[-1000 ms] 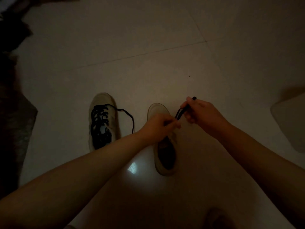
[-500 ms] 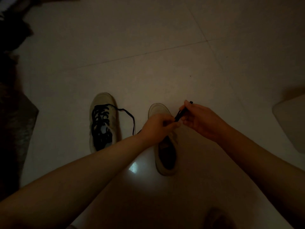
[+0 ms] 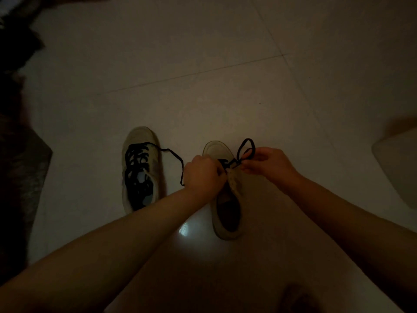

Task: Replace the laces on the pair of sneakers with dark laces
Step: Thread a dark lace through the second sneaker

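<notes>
- Right shoe [image 3: 225, 199] flat on floor [image 3: 203, 64], toe away, near both hands for threading.
- Left hand [image 3: 204, 172] curled over front eyelets, apparently steadying; what its fingers clamp stays hidden.
- Right hand [image 3: 268, 162] pinching dark lace [image 3: 247, 149], loop standing above fingers, probably to feed an eyelet.
- Left shoe [image 3: 141, 168] beside, already laced dark, one end trailing.
- Dim; eyelets unreadable.

Dim room — pale glossy floor tiles [image 3: 203, 53] with grout lines; a light glare [image 3: 185, 229] reflects.

open tile floor [image 3: 203, 53] ahead, laced sneaker [image 3: 140, 168] (left)
</notes>
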{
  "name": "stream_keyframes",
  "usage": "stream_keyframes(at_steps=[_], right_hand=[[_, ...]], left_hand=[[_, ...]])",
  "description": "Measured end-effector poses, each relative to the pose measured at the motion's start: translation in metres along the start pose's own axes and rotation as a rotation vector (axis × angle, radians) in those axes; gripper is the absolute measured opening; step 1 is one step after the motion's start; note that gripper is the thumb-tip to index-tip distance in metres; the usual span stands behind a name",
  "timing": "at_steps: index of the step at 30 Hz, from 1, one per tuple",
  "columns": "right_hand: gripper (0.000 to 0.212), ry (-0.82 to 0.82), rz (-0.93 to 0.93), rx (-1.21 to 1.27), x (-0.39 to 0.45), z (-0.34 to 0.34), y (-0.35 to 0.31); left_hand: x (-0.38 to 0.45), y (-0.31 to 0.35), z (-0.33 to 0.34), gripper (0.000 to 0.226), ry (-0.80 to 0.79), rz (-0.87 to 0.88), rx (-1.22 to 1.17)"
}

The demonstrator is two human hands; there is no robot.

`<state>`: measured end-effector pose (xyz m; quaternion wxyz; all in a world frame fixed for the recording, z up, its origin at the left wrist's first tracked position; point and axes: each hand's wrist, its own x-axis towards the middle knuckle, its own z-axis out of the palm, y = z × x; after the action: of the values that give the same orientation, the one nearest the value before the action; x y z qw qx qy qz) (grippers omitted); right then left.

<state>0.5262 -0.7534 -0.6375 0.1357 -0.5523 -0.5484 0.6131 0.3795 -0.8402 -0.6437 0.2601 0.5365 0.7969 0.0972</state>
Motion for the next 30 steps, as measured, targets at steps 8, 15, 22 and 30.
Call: stream_keyframes(at_steps=[8,15,22,30], right_hand=[[0.013,0.038,-0.035,-0.197,0.011,0.014,0.011],[0.023,0.008,-0.078,-0.277,0.007,0.012,0.014],[0.015,-0.030,-0.103,-0.335,0.005,0.019,0.018],[0.037,-0.065,0.108,-0.224,0.003,0.031,0.026]], left_hand=[[-0.001,0.004,0.013,0.023,-0.023,-0.024,0.066],[0.000,0.002,0.020,0.026,-0.004,-0.051,0.065],[0.002,0.003,0.021,0.030,-0.061,-0.085,0.058],[0.008,-0.005,0.030,0.021,-0.095,-0.089,-0.234]])
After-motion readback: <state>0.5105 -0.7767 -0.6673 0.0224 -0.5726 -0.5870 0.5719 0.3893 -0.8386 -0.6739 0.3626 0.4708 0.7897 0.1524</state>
